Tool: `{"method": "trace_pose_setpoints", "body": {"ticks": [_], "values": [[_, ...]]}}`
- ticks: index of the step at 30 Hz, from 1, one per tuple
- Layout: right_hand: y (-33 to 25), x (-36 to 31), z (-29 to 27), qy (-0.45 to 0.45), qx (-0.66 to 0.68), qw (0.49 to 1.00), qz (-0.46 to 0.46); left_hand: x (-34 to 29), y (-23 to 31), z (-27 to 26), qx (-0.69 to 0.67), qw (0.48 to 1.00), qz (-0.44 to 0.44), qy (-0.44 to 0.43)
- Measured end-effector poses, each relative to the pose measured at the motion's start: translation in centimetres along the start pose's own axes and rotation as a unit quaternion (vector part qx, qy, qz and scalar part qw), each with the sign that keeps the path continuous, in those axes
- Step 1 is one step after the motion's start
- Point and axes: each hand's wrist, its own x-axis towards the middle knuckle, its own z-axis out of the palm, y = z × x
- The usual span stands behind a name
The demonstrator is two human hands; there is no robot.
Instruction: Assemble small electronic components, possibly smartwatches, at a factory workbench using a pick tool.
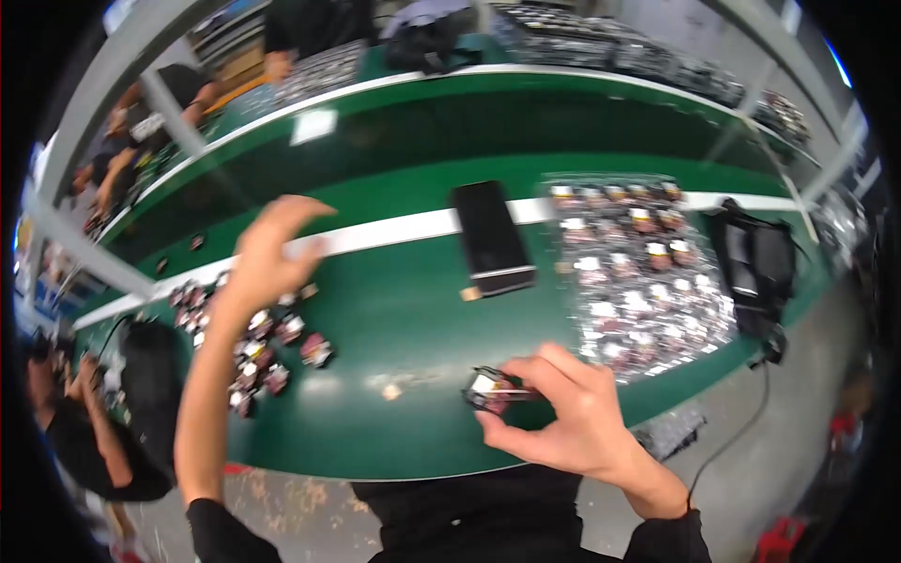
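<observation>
Works at a green workbench (404, 328) with a curved front edge (357, 477) below both hands, crossed at the left by one forearm and at the right by the other. Has a broad stretch of green surface for moving between the left hand (272, 251) and the right hand (570, 403), with a small beige scrap (391, 391) lying left of the latter. Meets tighter room beyond and to the right of the right hand, at a clear plastic tray (608, 289) with rows of small components (660, 255); farther right, past the tray, at a black corded device (755, 263). Comes, ahead and slightly left of the right hand, to a black oblong box (493, 230). Stretches the left arm far forward, past a loose heap of components (251, 353) spread nearer than the left hand, partly behind the forearm. Holds that hand raised near a long white strip (394, 230), slightly blurred, released, with thumb and fingers parted and pointing right. Angles the right forearm inward from the lower right, thumb below and fingers above. Pinches at those right fingertips a single dark-framed component (486, 387) with a bright face; cannot tell whether touching the bench.
</observation>
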Motion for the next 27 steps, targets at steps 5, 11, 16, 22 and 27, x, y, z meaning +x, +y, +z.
{"method": "trace_pose_setpoints", "body": {"ticks": [5, 11, 16, 22, 27], "values": [[2.8, 1.3, -5.5, 0.058, -0.067, 0.996, 0.017, -2.4, -11.3, -1.0, 0.208, 0.954, -0.207, -0.064], [13.0, 2.7, -15.4, 0.207, -0.216, 0.938, 0.178, -1.3, -10.7, 1.1, 0.152, 0.972, -0.158, -0.081], [19.6, 4.4, -19.0, 0.177, -0.270, 0.910, 0.259, -0.4, -6.1, 1.2, 0.143, 0.983, -0.111, -0.005], [20.2, 3.8, -18.2, 0.141, -0.308, 0.901, 0.269, -1.1, 12.6, 1.2, 0.008, 0.995, 0.063, -0.079], [17.6, 3.2, -17.1, 0.191, -0.081, 0.954, 0.218, -5.7, 17.5, 4.1, 0.046, 0.970, 0.200, -0.128]]}}
